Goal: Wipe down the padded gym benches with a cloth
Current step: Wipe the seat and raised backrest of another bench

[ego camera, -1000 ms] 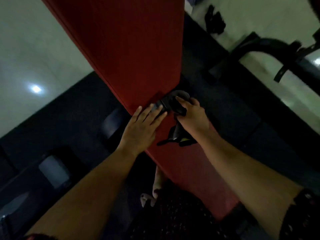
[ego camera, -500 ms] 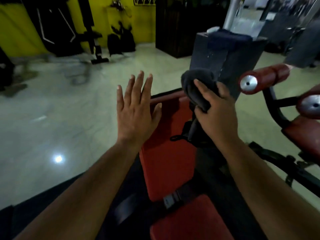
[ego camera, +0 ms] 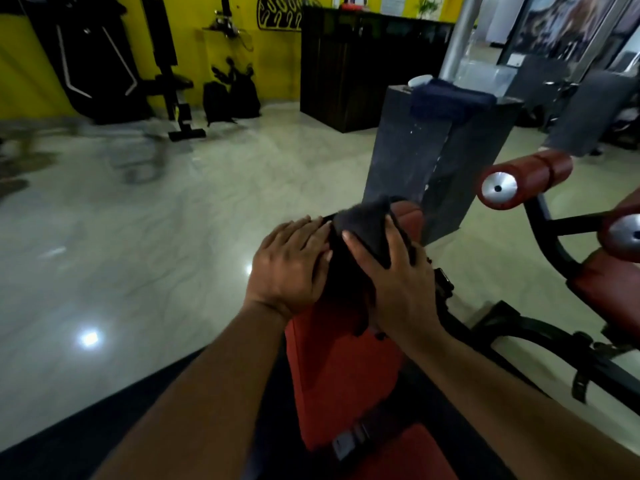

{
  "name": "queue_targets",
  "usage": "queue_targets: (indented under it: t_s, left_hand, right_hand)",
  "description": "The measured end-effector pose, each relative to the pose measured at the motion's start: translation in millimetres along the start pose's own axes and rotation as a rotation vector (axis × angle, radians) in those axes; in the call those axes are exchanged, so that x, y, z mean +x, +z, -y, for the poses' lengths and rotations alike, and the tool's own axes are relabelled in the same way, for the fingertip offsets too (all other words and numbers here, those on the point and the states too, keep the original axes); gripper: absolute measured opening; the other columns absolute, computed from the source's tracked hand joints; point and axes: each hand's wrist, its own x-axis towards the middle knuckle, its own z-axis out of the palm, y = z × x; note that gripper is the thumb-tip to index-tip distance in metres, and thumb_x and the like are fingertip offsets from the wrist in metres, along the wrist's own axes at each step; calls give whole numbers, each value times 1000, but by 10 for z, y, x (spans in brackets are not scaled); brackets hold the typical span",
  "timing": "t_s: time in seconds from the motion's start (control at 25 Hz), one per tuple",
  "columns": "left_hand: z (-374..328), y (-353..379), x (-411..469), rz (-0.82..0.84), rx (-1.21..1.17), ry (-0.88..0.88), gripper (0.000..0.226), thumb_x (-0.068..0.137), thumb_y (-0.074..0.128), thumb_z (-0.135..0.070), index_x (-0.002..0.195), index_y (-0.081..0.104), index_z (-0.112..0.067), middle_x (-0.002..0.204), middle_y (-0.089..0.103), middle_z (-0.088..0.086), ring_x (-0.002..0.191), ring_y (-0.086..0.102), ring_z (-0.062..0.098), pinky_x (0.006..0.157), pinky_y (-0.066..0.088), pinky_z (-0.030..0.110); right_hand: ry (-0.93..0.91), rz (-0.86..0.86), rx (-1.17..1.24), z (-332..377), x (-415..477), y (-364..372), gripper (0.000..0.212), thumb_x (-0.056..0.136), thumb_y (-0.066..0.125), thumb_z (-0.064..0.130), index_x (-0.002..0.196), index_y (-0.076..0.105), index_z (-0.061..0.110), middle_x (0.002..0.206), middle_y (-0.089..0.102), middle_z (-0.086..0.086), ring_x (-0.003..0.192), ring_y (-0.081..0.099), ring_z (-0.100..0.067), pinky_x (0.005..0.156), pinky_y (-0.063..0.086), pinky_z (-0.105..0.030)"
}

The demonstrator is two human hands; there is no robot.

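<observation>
A red padded bench runs away from me down the middle of the view. A dark cloth lies bunched on its far end. My right hand presses on the cloth with its fingers curled over the fabric. My left hand lies flat beside it on the pad's left side, fingers straight and touching the cloth's edge. Part of the cloth hangs hidden under both hands.
A black weight-stack housing stands just beyond the bench end. Red roller pads with metal caps and a black frame sit to the right. A black strap buckle crosses the bench near me. Glossy floor lies to the left.
My left hand, raised in the air half a second ago, has come down flat onto the pad. My right hand has lowered the cloth onto the bench's far end.
</observation>
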Motion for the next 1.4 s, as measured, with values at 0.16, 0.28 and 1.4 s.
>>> queue_targets:
  t_s: [0.16,0.28,1.4]
  left_hand:
    - [-11,86,-23,-92,-66,-3,38,92,48,-23,120,71,-11,120,70,7,112,66,26,98,50,41]
    - [-23,131,-54,-155,-111,-17,37,91,49,-22,117,72,-11,117,71,7,110,66,26,97,49,41]
    - [-103,-77,-40,-141,-712,-440,53,100,32,-42,98,74,-9,98,76,1,99,70,14,86,50,21]
  right_hand:
    - [198,6,13,-383,13,162,80,87,64,37,150,15,47,155,19,-21,119,41,-56,91,45,-64]
    - [229,-140,190,-310,119,154,67,86,54,35,149,31,33,144,38,-23,113,47,-51,91,47,-53]
    - [-49,-440,381,-126,-78,472,72,68,75,27,136,54,36,131,54,-15,98,54,-48,67,49,-51]
